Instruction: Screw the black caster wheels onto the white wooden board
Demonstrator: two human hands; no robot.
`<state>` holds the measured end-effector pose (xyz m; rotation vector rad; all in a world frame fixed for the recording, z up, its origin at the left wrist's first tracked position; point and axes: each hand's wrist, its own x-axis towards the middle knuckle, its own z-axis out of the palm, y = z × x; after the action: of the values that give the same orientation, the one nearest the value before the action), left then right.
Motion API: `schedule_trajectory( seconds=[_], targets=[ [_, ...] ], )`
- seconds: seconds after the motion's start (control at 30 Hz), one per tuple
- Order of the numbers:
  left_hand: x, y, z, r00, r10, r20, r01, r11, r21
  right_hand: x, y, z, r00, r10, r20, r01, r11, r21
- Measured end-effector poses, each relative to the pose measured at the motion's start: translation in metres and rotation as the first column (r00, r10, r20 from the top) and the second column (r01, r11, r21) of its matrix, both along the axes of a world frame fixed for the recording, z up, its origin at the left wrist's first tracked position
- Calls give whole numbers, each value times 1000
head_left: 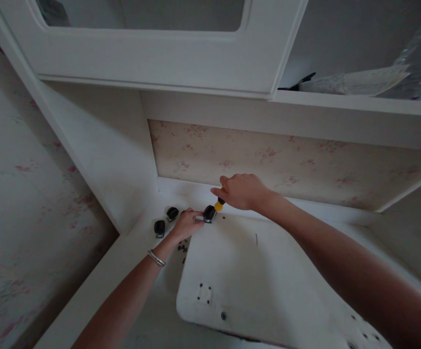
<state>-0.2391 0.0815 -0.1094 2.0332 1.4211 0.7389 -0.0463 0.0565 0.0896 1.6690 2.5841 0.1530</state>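
Note:
My right hand [242, 191] is closed round a yellow and black screwdriver [219, 205], tilted so that its tip end points down at a black caster wheel [209, 212]. This caster stands at the far left corner of a white board [239, 271]. With its fingers at the caster's metal base, my left hand [189, 224] grips it from the left side. Whether the screwdriver's tip sits in a screw cannot be seen. Two more black casters, one [172, 213] farther back and one [160, 228] nearer, lie left of my left hand.
Small dark screws [183, 246] lie beside the board's left edge. Screw holes [205, 293] mark its near left corner. A white cabinet door [159, 60] hangs above, with an open shelf holding plastic-wrapped items [373, 81] to its right. Floral wallpaper [268, 155] lines the back.

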Motion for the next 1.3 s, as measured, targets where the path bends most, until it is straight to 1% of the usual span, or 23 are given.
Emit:
schedule_trajectory(
  seconds=[0.07,0.17,0.2,0.3,0.37,0.47,0.6,0.63,0.77,0.93,1.07,1.23,1.3],
  targets=[
    [0,0,-1,1000,-2,7,2,1000,1,-1,0,1,1000,0,1,0,1000,8],
    [1,1,-5,1000,11,17,-11,1000,-2,-2,1,3,998,60,-5,-60,996,-70],
    [1,1,-6,1000,15,20,-15,1000,-4,-2,1,4,998,68,-1,-68,995,-76],
    [1,1,-10,999,23,30,-22,1000,-6,-4,0,5,999,31,23,-31,999,-11],
    [1,1,-10,999,21,34,-21,1000,-6,-5,0,5,999,23,22,-23,1000,0],
    [0,0,-10,999,17,32,-16,1000,-7,-6,-1,4,998,58,15,-57,997,-50],
    [1,0,-9,999,21,38,-21,1000,-14,-8,-2,2,999,21,36,-22,1000,18],
    [1,0,-9,999,24,41,-23,1000,-16,-8,-2,2,999,24,36,-24,1000,18],
    [1,0,-10,998,19,55,-18,999,-26,-7,-2,9,994,104,42,-102,993,-54],
    [2,-1,-9,997,19,70,-16,999,-47,-10,-2,14,993,70,94,-74,996,43],
    [3,-2,-8,998,11,69,-7,999,-54,-12,-3,10,987,127,98,-128,992,5],
    [4,-3,-5,998,14,65,-11,999,-47,-9,-3,8,992,77,104,-83,995,54],
    [5,-5,-2,998,3,66,0,999,-50,-7,-4,9,991,97,89,-99,995,17]
  ],
)
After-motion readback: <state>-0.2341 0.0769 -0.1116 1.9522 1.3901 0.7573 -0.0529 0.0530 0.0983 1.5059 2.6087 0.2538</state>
